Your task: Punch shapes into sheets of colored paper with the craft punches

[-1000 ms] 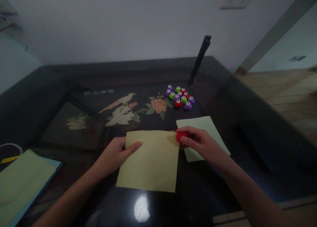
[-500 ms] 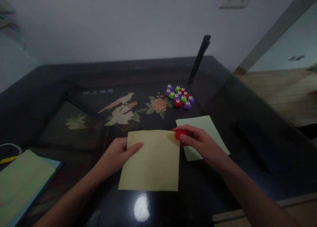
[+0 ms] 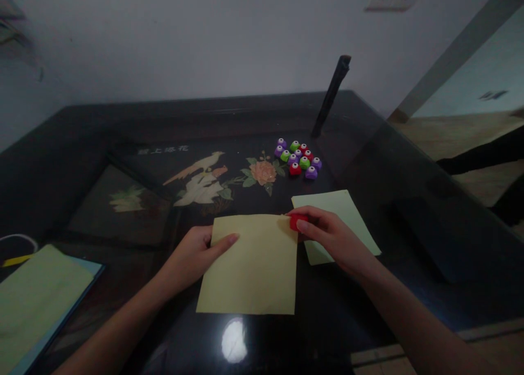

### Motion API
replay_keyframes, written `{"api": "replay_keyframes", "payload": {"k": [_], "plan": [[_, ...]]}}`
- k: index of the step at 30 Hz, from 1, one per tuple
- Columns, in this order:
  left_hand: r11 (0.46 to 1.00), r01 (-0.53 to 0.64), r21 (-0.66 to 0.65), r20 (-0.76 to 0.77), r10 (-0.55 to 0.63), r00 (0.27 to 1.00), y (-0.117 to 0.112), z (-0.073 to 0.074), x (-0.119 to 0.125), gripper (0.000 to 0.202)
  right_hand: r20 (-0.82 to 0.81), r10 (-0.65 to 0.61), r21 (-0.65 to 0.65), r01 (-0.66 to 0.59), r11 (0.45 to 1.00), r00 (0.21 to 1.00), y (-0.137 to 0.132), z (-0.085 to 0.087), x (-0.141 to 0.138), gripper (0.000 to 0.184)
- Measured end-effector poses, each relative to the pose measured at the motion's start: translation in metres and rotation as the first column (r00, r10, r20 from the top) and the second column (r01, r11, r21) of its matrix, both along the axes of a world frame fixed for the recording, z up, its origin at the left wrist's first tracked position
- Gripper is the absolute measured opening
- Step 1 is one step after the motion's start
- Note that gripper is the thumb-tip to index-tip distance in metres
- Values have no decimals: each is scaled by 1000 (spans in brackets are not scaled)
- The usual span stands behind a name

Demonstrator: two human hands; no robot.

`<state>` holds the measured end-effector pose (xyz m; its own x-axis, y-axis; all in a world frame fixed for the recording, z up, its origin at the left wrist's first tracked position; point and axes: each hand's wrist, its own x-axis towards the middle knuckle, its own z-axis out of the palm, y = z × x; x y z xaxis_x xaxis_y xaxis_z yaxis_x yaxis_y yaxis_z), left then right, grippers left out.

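Note:
A pale yellow sheet of paper is held slightly above the dark glossy table. My left hand is closed on its left side, the thumb lying on top and the other fingers hidden behind the sheet. At the top right corner, my right hand pinches a small red object against the paper's edge; the fingers cover much of it and its exact kind cannot be made out. Partly under that hand lies a pale green stack of paper with rounded corners.
Small red, green and purple pieces with white eye-like dots sit in a cluster farther back. A black rod stands tilted behind them. More yellow paper lies at left on a blue-edged item. Another person's dark-clothed legs show at right.
My hands, the sheet and the red object keep nearly the same places. The view has shifted slightly. At the far right, another person's legs have come farther into sight.

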<state>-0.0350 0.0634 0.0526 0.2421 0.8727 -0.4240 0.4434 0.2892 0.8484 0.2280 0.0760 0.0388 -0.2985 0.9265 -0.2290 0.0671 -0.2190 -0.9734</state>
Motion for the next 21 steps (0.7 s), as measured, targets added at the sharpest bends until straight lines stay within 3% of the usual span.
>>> {"api": "replay_keyframes", "payload": {"k": [21], "plan": [[1000,25,2,-7,-25,1000,0,-2,0,37,74,-60,94,53,994,996,0,-8,-5,26]]}}
